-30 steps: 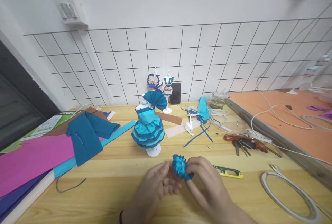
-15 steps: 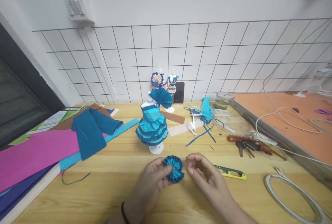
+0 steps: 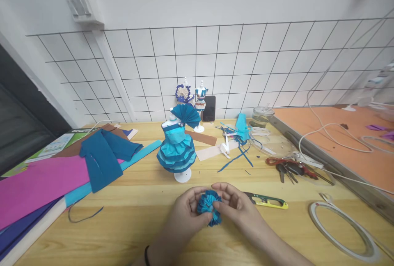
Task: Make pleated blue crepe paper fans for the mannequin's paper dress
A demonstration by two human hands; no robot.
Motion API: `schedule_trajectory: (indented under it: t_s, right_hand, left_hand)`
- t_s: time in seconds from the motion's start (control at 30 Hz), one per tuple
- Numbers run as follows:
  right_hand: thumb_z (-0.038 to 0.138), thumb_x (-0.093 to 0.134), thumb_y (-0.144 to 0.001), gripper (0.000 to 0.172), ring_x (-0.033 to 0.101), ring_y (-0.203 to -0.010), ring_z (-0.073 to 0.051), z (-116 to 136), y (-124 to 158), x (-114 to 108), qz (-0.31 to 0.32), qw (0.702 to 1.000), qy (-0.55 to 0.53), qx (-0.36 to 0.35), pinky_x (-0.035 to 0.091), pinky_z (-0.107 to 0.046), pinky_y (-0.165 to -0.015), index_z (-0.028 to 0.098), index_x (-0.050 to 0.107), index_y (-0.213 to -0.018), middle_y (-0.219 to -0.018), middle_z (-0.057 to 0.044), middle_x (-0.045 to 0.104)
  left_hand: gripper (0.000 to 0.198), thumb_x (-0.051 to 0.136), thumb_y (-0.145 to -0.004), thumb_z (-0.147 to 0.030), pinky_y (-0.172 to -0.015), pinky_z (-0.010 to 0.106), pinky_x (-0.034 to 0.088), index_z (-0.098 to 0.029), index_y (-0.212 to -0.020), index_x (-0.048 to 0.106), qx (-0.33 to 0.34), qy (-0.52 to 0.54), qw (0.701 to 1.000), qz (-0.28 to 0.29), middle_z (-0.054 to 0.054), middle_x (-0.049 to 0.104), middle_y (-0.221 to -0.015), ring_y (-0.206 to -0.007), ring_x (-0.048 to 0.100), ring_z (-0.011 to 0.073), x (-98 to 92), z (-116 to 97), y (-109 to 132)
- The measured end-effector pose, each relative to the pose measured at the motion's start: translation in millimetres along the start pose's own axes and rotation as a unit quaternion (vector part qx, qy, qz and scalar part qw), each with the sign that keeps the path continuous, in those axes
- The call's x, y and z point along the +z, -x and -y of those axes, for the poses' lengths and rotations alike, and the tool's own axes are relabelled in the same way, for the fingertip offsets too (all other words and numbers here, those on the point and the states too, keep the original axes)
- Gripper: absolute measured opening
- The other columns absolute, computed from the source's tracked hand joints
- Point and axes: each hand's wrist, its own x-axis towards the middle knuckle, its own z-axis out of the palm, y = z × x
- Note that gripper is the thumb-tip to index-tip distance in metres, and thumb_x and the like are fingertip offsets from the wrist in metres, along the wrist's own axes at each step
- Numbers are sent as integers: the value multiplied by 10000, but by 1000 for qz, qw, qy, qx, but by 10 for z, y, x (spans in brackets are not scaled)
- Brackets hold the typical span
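Note:
A round pleated rosette (image 3: 210,201) of dark and light blue crepe paper is held low over the table's front. My left hand (image 3: 192,210) grips its left side, thumb on the front. From the right, my right hand (image 3: 232,204) pinches the rosette's other edge between thumb and fingers. Just behind stands a small mannequin (image 3: 177,147) in a tiered blue paper dress, with a dark blue paper fan at its shoulder. Beside my right hand lie yellow and green thread snips (image 3: 271,202), their blades partly hidden by the hand.
Folded crepe paper (image 3: 104,159) in blue, pink and purple covers the left side. Two smaller dressed mannequins (image 3: 201,97) and a phone (image 3: 209,108) stand at the back. Paper scraps (image 3: 241,130), a glass jar (image 3: 262,117), keys (image 3: 289,170) and a tape roll (image 3: 341,233) lie rightward.
My right hand has moved left and taken hold of the rosette, which was in my left hand alone. The rosette has turned a little. The whole view has shifted slightly.

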Motion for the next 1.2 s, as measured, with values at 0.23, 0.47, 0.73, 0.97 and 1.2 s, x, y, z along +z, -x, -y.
schedule_trajectory:
  t_s: [0.23,0.47,0.73,0.97,1.2]
  right_hand:
    - [382,716,-635,400,583,-805,-184,4,38,43,17,1000,11,-9,450,-299,-720,183,567,-948,-848,-43,627]
    - [393,700,-629,267,507,-573,-119,72,32,86,9,998,58,-19,404,-235,-591,154,581,-632,-581,18,568]
    - [369,737,-601,291,451,-507,-77,28,16,76,9,999,-42,3,352,-195,-524,141,556,-613,-531,43,531]
    - [347,714,-655,255,491,-573,-95,-128,-1,35,23,996,-91,1,366,-210,-561,146,561,-695,-618,18,570]
    - [365,739,-604,292,499,-586,-110,-110,16,97,1,999,-30,-33,392,-230,-592,157,551,-683,-614,25,553]
  left_hand:
    - [560,639,-572,-56,-643,250,455,-160,-1095,467,31,-87,994,-52,20,561,-766,-715,562,150,6,18,25]
    - [586,608,-604,-90,-706,270,446,-150,-1149,404,63,-110,990,-65,14,546,-787,-770,561,158,23,-55,50]
    - [622,626,-591,-120,-703,280,438,-134,-1159,372,63,-81,993,-59,1,520,-765,-738,535,146,-7,-75,49]
    - [624,666,-578,-122,-648,257,432,-155,-1145,406,60,-61,995,-58,-13,508,-736,-690,527,131,-27,-33,18]
    - [646,704,-611,-247,-670,275,434,-181,-1176,398,71,-3,997,-27,50,545,-877,-801,548,174,-112,2,7]
